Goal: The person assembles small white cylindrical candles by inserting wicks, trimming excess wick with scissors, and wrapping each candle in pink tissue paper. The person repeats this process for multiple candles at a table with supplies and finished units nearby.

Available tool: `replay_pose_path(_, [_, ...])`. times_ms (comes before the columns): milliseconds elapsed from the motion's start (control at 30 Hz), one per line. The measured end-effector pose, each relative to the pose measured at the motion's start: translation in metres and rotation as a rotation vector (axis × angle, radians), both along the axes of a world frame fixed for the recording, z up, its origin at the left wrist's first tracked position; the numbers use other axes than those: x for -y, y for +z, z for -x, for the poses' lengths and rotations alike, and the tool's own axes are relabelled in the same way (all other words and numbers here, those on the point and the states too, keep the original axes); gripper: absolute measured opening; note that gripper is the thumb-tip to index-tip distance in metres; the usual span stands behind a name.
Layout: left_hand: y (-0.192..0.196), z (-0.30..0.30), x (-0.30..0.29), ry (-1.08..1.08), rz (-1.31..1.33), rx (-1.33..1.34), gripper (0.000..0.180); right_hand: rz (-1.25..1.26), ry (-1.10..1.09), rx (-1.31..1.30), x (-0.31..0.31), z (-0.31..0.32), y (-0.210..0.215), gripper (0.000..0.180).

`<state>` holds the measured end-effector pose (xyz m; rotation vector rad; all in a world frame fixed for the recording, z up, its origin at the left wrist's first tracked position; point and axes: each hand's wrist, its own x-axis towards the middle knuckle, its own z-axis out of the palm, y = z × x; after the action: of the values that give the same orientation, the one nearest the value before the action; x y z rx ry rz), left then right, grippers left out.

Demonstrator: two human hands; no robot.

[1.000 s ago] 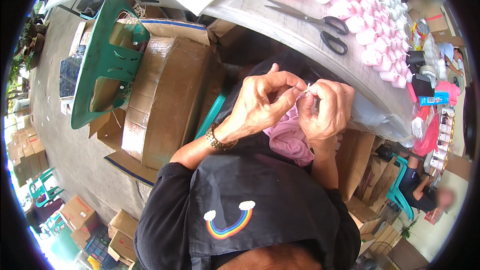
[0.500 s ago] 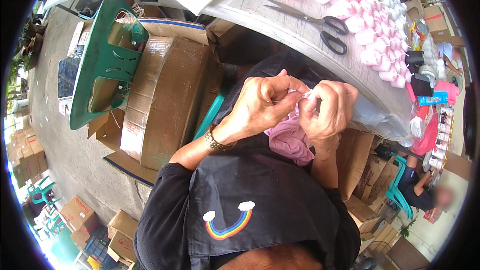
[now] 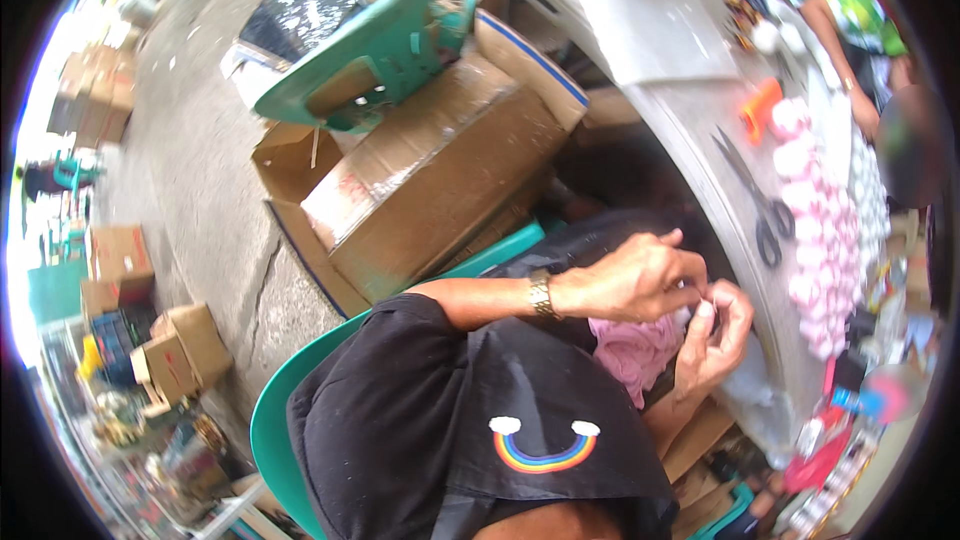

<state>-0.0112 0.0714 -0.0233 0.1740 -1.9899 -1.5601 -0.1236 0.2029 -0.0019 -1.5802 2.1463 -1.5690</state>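
Both hands meet over lap: left hand (image 3: 640, 280) and right hand (image 3: 715, 335) each pinch pink cloth (image 3: 635, 352) in fingertip grip, near scissors (image 3: 755, 200) at 1 o'clock on counter (image 3: 680, 130).

The pink cloth (image 3: 635, 355) under the hands looks soft, matt and crumpled. The black shirt (image 3: 470, 430) is matt fabric with a flat printed rainbow. A bracelet (image 3: 540, 294) on the left wrist shines like metal. The boxes (image 3: 430, 175) are rough brown cardboard, scuffed, with glossy tape strips. The green chair (image 3: 375, 55) is smooth, slightly glossy plastic. The worktop (image 3: 690, 130) looks grey, smooth and dull. The scissors (image 3: 755, 202) have dark metal blades and black plastic handles. The ground (image 3: 190, 160) is rough concrete.
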Motion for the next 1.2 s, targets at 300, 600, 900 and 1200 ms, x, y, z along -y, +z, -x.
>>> replay_pose_path(300, [-0.007, -0.006, 0.006, 0.04, 0.176, -0.032, 0.004, -0.188, -0.018, -0.24, -0.003, -0.006, -0.002, 0.015])
replay_pose_path(600, [-0.011, -0.005, 0.011, -0.061, 0.266, -0.017, 0.013, 0.004, 0.001, 0.119, -0.017, -0.009, 0.011, 0.012])
replay_pose_path(900, [-0.045, 0.008, -0.007, -0.39, 0.393, 0.272, 0.021, 0.513, 0.241, 0.613, -0.05, 0.001, 0.08, 0.014])
replay_pose_path(1200, [-0.036, 0.007, -0.006, -0.433, 0.288, 0.19, 0.017, 0.595, 0.276, 0.644, -0.056, 0.002, 0.084, 0.013])
